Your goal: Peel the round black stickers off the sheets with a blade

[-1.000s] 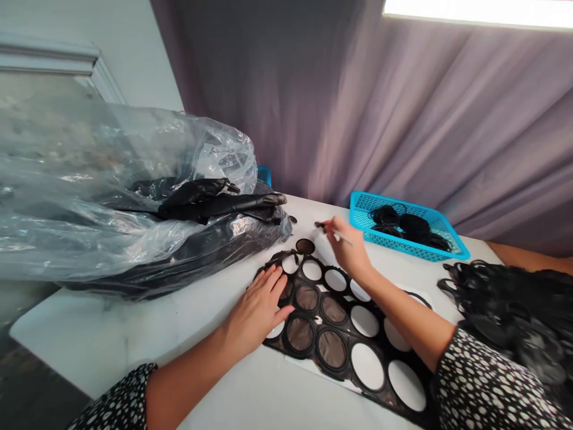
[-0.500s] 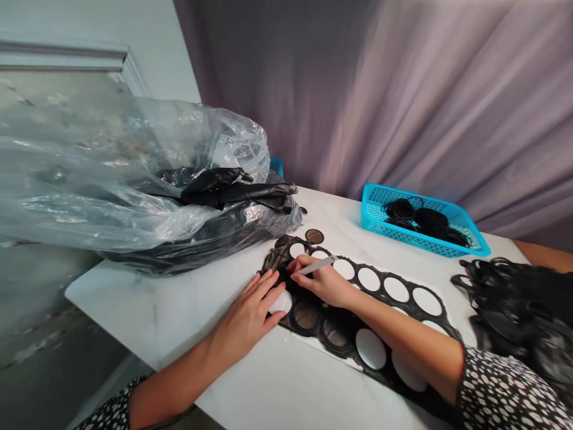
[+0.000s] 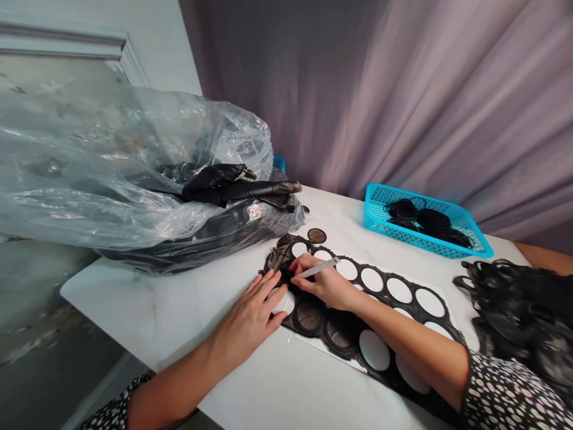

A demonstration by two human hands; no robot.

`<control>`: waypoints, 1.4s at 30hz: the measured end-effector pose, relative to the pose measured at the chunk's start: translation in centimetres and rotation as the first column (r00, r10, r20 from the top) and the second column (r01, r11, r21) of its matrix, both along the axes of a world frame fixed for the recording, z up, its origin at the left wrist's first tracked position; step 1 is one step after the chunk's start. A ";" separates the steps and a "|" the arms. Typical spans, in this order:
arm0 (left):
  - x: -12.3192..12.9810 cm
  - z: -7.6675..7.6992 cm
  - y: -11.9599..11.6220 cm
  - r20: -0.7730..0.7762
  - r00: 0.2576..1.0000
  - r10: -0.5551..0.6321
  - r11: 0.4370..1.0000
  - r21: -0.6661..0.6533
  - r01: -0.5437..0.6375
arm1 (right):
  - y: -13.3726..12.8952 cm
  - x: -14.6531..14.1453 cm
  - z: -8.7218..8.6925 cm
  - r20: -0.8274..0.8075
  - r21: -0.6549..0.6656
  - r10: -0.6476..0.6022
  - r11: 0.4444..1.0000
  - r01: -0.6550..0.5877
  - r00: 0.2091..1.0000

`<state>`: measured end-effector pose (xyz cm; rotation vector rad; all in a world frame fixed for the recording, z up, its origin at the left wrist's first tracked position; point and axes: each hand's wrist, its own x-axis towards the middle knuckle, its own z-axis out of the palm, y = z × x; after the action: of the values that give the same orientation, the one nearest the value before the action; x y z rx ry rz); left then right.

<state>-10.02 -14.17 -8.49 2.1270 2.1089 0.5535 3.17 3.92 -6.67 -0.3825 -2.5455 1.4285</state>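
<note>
A sheer black sheet [image 3: 405, 316] with rows of round openings lies on a white backing on the table. Some circles show white, while others still hold dark mesh discs [image 3: 310, 318]. My left hand [image 3: 253, 307] rests flat at the sheet's left end, fingers spread, beside a white circle [image 3: 285, 301]. Pinched in my right hand [image 3: 329, 283] is a slim pale pen-shaped tool [image 3: 319, 268], its tip hidden by my fingers down at the sheet. One loose dark disc [image 3: 317, 236] lies just beyond the sheet.
A big clear plastic bag [image 3: 134, 185] with black material [image 3: 242, 190] inside covers the table's left back. A blue perforated basket [image 3: 478, 243] holding black pieces stands at the back right. Black scraps [image 3: 532, 322] are heaped on the right. A curtain [image 3: 358, 89] hangs behind.
The view has shifted slightly. Both hands stay at nearly the same spot on the sheet, and the tool in my right hand has barely changed its tilt.
</note>
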 end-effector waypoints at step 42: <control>2.4 0.6 1.6 -0.061 0.979 -0.193 0.979 -0.070 0.189 | -0.9 4.8 1.2 0.050 0.276 -0.014 0.961 -0.001 0.999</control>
<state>-7.66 -12.57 -7.88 2.3087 1.8966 0.3927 7.98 2.98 -5.52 -0.3841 -2.7308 1.0505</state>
